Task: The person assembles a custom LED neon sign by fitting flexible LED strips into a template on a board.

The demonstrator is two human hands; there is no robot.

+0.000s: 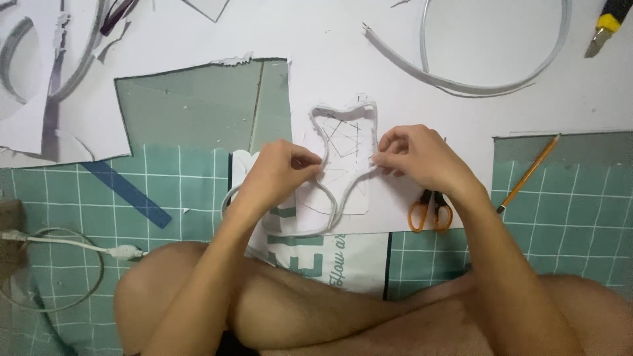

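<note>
1. Both hands are busy over the drawing: the left hand (280, 173) pinches the white strip (343, 155) at its left side, fingertips closed on it where the strip narrows.
2. Moving right, the right hand (417, 158) nips the same strip on its opposite side, thumb and forefinger tight against it.
3. That strip sits on a paper template (339, 165) covered in pencil lines, at the middle of the view, bent into an outline with two ear-like bumps at the top and a looping tail running down under the left wrist.
4. By my reading, the step in hand is shaping: the strip is being pressed to follow the drawn outline. Any further bend looks to need a firm pinch on both sides so the formed upper part doesn't spring off the lines.
5. Now the surroundings, left to right: a white cable with an inline switch (122, 251) on the green cutting mat (191, 191), a blue strip (128, 193) lying diagonally, orange-handled scissors (430, 212) just beside the right wrist, a pencil (529, 173) further right, and a yellow-and-black utility knife (606, 26) at the top corner.
6. Containers? None in view; spare white strip (488, 66) lies loose in a big curve on the white sheet above.
</note>
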